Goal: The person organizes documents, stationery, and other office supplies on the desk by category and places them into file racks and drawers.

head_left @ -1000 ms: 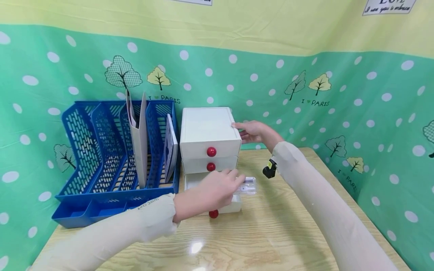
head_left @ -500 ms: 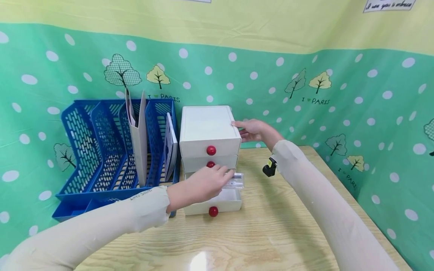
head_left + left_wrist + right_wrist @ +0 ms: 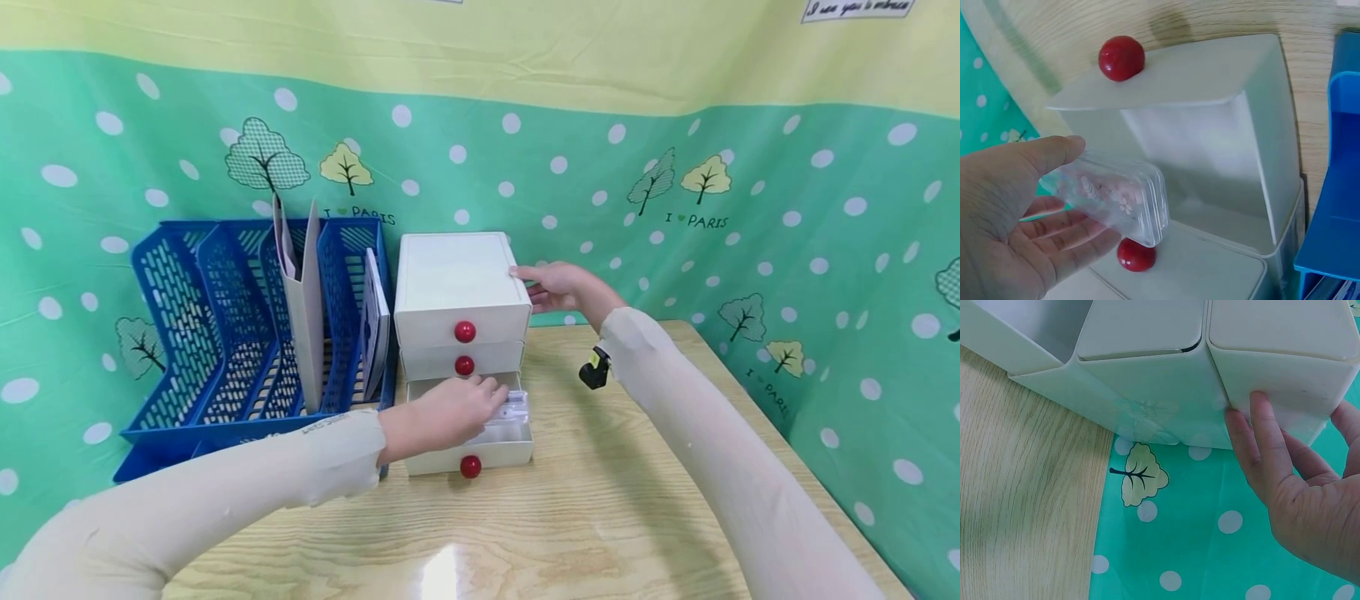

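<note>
My left hand [image 3: 447,414] pinches a small clear plastic box [image 3: 1119,197] with a faint flower print, thumb on one side and fingers on the other. It hangs over the pulled-out bottom drawer [image 3: 498,455] of a white drawer unit [image 3: 461,271] with red round knobs. In the left wrist view, the visible inside of that drawer looks bare. The two drawers above are pushed in. At the unit's upper right, my right hand [image 3: 558,287] rests its thumb on the top edge and presses fairly straight fingers [image 3: 1267,434] against the side wall.
A blue file rack [image 3: 247,425] stands just left of the unit, with a beige folder [image 3: 303,325] and a white booklet [image 3: 377,333] upright in it. A green dotted curtain [image 3: 600,175] hangs close behind. Wooden tabletop [image 3: 600,500] extends in front and right.
My left hand has carried the clear box leftward, from beyond the drawer's right side to over the open drawer. My right hand stays on the unit.
</note>
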Available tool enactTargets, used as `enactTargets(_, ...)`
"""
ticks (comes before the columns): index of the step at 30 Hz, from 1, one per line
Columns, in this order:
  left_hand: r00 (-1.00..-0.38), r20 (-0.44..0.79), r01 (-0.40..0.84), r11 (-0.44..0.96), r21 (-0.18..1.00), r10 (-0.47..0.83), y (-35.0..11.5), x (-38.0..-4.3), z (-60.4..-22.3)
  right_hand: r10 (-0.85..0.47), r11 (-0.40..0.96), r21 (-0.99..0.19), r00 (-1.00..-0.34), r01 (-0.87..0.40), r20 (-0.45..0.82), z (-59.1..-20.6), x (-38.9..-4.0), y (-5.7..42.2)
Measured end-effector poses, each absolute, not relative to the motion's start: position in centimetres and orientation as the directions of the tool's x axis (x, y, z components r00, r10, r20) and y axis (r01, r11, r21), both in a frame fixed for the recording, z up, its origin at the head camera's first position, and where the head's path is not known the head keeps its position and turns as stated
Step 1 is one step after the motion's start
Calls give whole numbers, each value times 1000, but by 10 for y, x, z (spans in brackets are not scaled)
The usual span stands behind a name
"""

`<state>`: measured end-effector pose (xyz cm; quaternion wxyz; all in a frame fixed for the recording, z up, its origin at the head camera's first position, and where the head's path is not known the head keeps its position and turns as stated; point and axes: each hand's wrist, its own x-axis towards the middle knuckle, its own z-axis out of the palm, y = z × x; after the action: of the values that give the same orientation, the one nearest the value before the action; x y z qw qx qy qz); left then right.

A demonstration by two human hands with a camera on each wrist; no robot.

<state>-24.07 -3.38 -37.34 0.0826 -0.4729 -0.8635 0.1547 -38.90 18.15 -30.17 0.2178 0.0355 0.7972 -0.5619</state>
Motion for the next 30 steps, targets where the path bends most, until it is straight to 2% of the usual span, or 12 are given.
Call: enactTargets(30, -609, -150, 792, 588, -164, 779, -27, -264, -387, -196, 358, -882, -898, 307, -393, -302, -390, 182)
